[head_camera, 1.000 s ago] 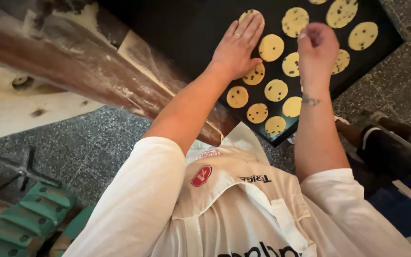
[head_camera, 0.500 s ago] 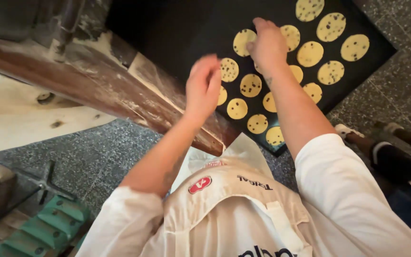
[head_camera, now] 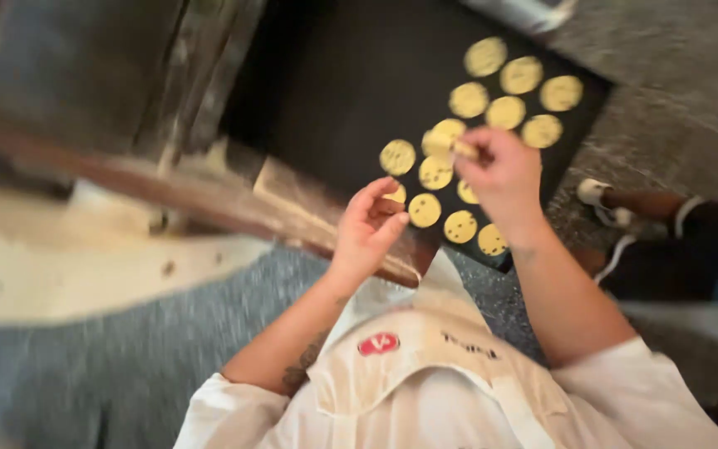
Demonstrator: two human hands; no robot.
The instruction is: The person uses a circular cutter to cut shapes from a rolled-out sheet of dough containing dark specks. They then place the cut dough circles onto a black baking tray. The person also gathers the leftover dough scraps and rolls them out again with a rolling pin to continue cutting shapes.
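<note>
Blurred right hand [head_camera: 504, 179] hides several dough discs [head_camera: 461, 226].

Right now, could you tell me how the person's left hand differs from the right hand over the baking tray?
The right hand pinches a pale dough piece at its fingertips; the left hand shows nothing in it, fingers loosely curled. The right hand hovers over the cookie rounds on the dark tray; the left hand sits at the tray's near edge, by the floury wooden board. Both are bare.
</note>
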